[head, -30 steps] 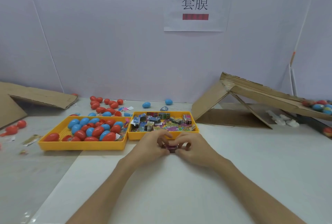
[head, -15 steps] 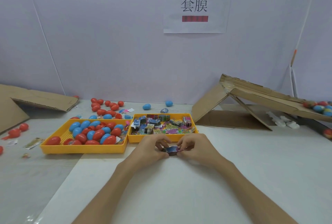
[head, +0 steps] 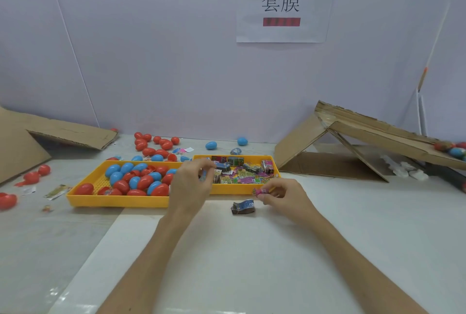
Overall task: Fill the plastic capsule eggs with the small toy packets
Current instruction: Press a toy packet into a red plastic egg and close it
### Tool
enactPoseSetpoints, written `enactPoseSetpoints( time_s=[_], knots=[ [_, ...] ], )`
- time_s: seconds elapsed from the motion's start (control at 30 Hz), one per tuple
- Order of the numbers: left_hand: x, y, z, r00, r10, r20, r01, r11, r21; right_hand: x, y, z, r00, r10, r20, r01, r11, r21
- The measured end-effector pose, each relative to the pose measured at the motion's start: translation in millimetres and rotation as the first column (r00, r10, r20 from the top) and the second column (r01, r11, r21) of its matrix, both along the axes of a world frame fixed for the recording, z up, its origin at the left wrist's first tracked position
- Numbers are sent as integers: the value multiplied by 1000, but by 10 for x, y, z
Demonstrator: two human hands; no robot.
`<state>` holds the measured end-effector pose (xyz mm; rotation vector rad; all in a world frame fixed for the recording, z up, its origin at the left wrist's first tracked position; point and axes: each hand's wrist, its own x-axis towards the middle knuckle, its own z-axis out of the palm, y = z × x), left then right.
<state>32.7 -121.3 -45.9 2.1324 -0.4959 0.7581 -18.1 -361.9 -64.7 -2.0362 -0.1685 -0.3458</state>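
1. The right hand (head: 282,197) pinches a small pink packet (head: 262,191) between the thumb and the fingertips, just in front of the near wall of the packet tray (head: 234,189). The pinch is narrow and closes on the packet only. I think it is good to keep it light but sure, because such a small packet slips easily.
2. The left hand (head: 191,182) hovers where the packet tray meets the egg tray (head: 113,200), with its fingers curled inward. Something blue shows at its fingertips, but I cannot tell whether the hand holds it or whether it lies in the tray behind.
3. No open egg is visible in either hand. So the step, as I judge it, is to fetch one. The plastic capsule eggs (head: 141,182), red and blue, lie in the egg tray just left of the left hand. Taking one from the near right part of the tray gives the shortest reach.
4. A blue packet (head: 243,207) lies on the table (head: 227,250) between the two hands and touches neither. It is better not to brush it away, as it can serve for the next egg.
5. Opening an egg probably needs both hands. The pink packet can stay tucked under the right fingers, or be laid beside the blue packet.
6. The packet should sit fully inside one half, so that no corner is caught in the seam when the halves are pressed together.
7. Eggs roll. Several loose eggs (head: 151,142) lie behind the trays, so a filled egg needs a place with walls.
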Motion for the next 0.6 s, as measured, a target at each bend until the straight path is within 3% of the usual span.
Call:
enactPoseSetpoints(
  time_s=[0.07,0.13,0.2,0.27,0.4,0.5,0.6],
  knots=[
    [60,161,36,959,268,92,-274,960,55,-5,6,11,1000,23,7,-24,999,42],
    [145,332,23,904,427,-12,-419,892,172,1,6,20,999,39,21,-40,998,49],
    [209,462,-11,859,481,-174,-424,860,284,6,16,21,998,54,29,-56,996,63],
    [257,534,-52,842,473,-259,-401,870,286,-3,27,30,997,70,32,-72,994,84],
    [265,545,-60,848,457,-269,-430,889,156,-29,43,59,997,72,24,-75,984,162],
    [224,514,-16,868,485,-108,-474,873,114,-19,32,58,997,68,-23,-62,972,225],
    [139,361,86,965,259,39,-253,960,-120,-7,40,68,995,76,-69,-54,961,272]
  ],
)
